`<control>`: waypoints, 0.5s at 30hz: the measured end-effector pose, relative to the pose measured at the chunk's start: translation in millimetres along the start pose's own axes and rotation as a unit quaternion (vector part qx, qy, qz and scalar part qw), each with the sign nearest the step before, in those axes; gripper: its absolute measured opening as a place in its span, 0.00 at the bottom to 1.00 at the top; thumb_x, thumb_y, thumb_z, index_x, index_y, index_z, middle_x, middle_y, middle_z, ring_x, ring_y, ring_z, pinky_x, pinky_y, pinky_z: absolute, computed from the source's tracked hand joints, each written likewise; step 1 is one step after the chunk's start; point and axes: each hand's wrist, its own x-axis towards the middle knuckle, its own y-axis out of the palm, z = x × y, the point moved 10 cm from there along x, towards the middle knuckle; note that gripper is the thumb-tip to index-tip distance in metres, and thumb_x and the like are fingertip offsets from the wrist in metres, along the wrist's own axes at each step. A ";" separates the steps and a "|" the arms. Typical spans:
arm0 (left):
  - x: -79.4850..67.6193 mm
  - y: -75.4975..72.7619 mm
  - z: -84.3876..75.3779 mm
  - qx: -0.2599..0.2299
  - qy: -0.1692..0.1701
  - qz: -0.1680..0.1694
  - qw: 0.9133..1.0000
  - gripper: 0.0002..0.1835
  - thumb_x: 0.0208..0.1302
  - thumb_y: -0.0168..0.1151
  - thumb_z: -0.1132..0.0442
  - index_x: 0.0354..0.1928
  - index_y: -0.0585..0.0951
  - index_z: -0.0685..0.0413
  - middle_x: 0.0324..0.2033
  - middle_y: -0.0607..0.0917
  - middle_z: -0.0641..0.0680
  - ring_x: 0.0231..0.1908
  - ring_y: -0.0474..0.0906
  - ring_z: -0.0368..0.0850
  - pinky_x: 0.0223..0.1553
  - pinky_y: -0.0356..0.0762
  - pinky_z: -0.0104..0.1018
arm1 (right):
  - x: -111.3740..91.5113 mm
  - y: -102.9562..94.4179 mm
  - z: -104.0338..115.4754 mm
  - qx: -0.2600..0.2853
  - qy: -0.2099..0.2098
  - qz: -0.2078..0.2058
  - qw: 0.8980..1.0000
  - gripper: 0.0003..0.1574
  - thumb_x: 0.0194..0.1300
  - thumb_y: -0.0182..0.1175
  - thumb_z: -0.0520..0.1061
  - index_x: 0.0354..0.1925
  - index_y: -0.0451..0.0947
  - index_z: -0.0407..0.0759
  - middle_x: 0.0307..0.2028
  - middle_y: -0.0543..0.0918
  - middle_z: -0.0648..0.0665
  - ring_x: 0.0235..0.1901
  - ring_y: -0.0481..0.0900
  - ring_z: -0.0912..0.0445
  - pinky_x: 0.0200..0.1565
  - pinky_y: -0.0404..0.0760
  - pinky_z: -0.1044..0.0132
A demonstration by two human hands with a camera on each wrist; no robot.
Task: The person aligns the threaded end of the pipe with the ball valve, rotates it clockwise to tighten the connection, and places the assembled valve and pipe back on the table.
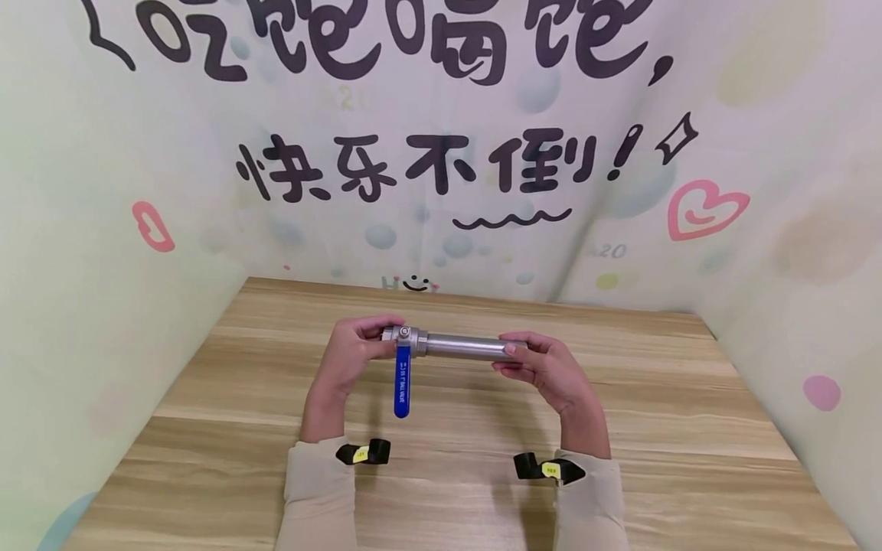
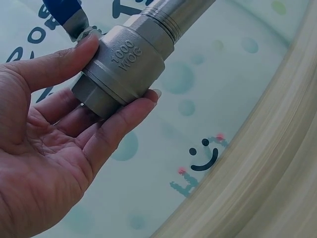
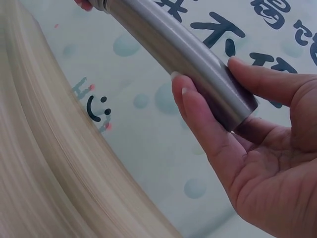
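Steadily now: ball valve and steel pipe, gripped at both ends

Evidently the step in hand is working the joint between the ball valve (image 2: 130,62) and the steel pipe (image 1: 468,347), though one moment cannot tell whether it is being tightened or loosened. To do it well, I would hold the two on one straight line, so that the threads (image 2: 165,24) showing at the joint do not bind. The left hand (image 1: 351,350) looks best placed to steady the valve body while the right hand (image 1: 547,371) turns the pipe; a smooth cylinder may slip, so a firmer wrap there would probably help. The blue handle (image 1: 403,386) sticks out crosswise toward the person, and using it as a lever could turn the valve itself.

As for the fingers, the left thumb presses the valve body just beside the handle's base, with the other fingers bent under the opposite side; the valve's end nut faces the palm. This grip is closed around the valve end only as far as its thickness allows. On the other side, the right thumb and fairly straight fingers pinch the pipe near its free end, opposite one another, and that end points into the palm. The joined piece lies roughly level between both hands, raised above the wooden table (image 1: 448,501).
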 end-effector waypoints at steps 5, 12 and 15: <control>1.0 0.4 0.9 -0.001 0.003 0.004 1.000 0.19 0.54 0.65 0.79 0.50 0.79 0.76 0.42 0.85 0.64 0.36 0.84 0.44 0.38 0.84 0.36 | 0.2 -0.4 0.3 0.012 -0.003 -0.002 1.000 0.21 0.63 0.59 0.30 0.55 0.72 0.27 0.43 0.78 0.40 0.36 0.87 0.50 0.44 0.85 0.61; -0.1 -0.5 0.7 0.001 -0.002 0.001 1.000 0.19 0.52 0.65 0.79 0.49 0.81 0.73 0.43 0.85 0.65 0.37 0.84 0.46 0.38 0.84 0.36 | 0.3 -0.6 0.1 0.002 -0.006 -0.007 1.000 0.22 0.64 0.58 0.29 0.57 0.70 0.25 0.43 0.76 0.38 0.35 0.86 0.50 0.44 0.85 0.61; 0.2 -0.6 0.4 0.003 0.000 0.000 1.000 0.19 0.51 0.65 0.79 0.49 0.81 0.73 0.43 0.85 0.64 0.37 0.84 0.47 0.37 0.83 0.35 | 0.8 -0.9 0.4 -0.003 -0.006 -0.011 1.000 0.25 0.65 0.58 0.32 0.59 0.68 0.23 0.42 0.78 0.40 0.34 0.86 0.52 0.42 0.85 0.62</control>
